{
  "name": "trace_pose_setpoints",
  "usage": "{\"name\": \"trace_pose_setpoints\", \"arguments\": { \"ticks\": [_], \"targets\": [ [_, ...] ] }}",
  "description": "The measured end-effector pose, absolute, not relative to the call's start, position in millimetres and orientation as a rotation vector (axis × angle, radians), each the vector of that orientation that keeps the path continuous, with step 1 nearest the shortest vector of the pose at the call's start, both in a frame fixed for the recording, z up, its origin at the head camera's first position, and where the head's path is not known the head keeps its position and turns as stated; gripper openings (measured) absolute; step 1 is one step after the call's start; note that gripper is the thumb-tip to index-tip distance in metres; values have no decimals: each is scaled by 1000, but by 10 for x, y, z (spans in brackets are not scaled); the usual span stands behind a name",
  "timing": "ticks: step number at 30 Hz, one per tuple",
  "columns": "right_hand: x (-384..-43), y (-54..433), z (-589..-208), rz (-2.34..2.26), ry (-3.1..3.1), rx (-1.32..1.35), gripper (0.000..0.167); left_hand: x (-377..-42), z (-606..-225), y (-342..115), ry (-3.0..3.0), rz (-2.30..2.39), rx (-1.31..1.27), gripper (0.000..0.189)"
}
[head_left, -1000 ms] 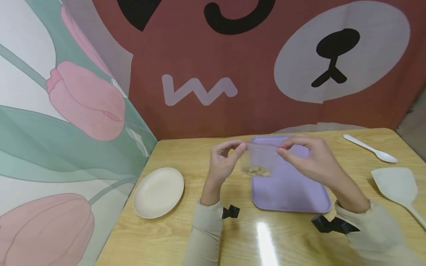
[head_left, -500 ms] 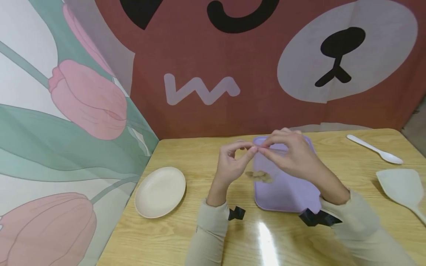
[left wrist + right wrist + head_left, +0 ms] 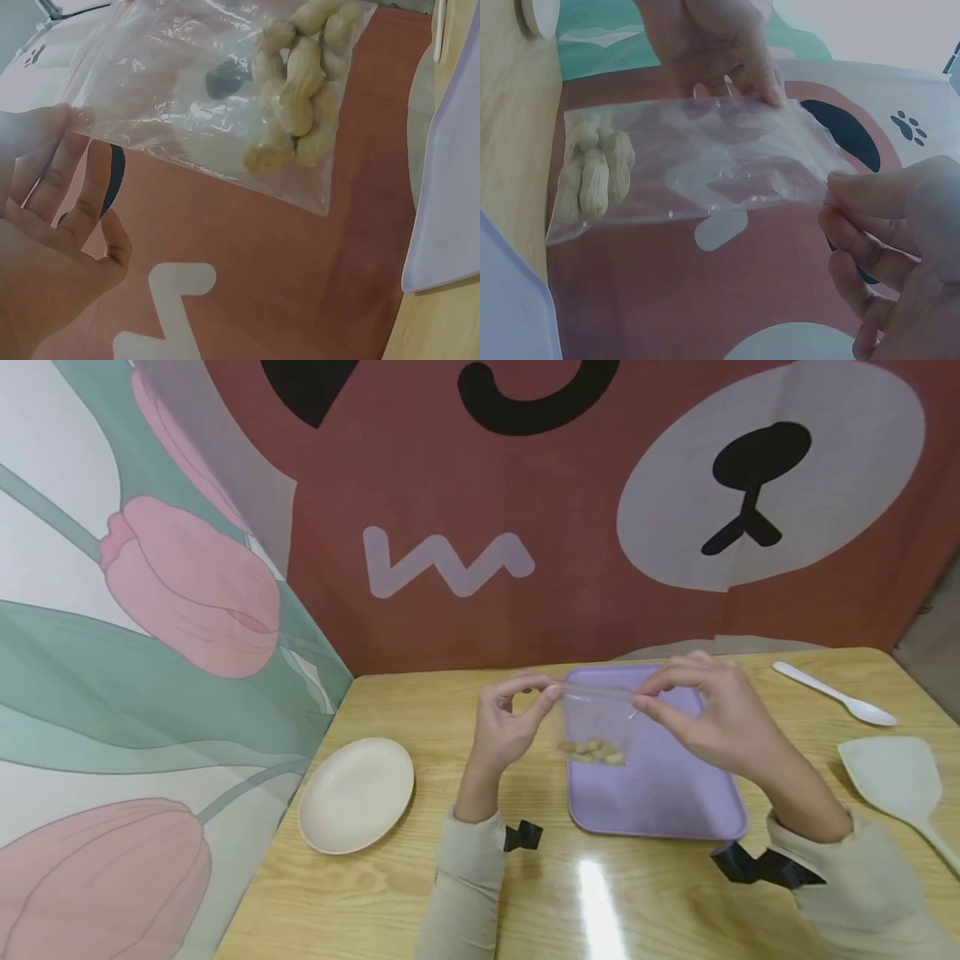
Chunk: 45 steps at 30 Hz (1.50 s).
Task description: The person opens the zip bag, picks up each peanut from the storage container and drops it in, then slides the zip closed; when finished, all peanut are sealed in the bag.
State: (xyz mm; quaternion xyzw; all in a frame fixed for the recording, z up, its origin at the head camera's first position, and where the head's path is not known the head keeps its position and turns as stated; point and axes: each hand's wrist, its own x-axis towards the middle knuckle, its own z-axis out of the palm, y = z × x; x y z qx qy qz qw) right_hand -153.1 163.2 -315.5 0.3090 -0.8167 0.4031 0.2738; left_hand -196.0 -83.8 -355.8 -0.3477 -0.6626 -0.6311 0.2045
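Note:
A clear zip-top plastic bag (image 3: 597,714) hangs upright above the purple tray (image 3: 660,793), stretched flat between both hands. Several unshelled peanuts (image 3: 300,82) lie along its bottom. My left hand (image 3: 504,722) pinches the top left corner between thumb and forefinger. At the opposite top corner, the thumb and forefinger of my right hand (image 3: 708,714) pinch the rim. In the right wrist view the peanuts (image 3: 596,172) bunch at the bag's far end from the right fingertips. The bag's top edge looks pressed together and straight.
Left of the hands a cream plate (image 3: 357,795) lies on the wooden table (image 3: 360,902). A white spoon (image 3: 836,695) and a pale wide spatula (image 3: 892,777) lie at the right. A printed bear cloth (image 3: 450,635) hangs behind the table.
The right hand slid left along the bag's top edge until it met the left hand, then moved back right to the far corner. The bag is spread flat again.

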Motion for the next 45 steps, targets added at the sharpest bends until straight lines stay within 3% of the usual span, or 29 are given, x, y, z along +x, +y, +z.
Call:
{"name": "trace_pose_setpoints", "arguments": {
  "ticks": [5, 21, 35, 45],
  "targets": [
    [-1565, 1601, -3190, 1139, -2213, 836, 26, -1980, -3583, -968, -1908, -1749, -991, 7],
    [-1845, 976, -3725, 1289, -2460, 926, 8, -2041, -3639, -1932, -2599, -1688, -939, 12],
    [-2841, 734, -4185, 858, -2759, 673, 10, -2842, -4129, -1704, -2864, -1211, -415, 16],
    [-3018, 468, -4552, 391, -2898, 751, 6, -3003, -4488, -1672, -3124, -1180, -109, 15]
  ]
}}
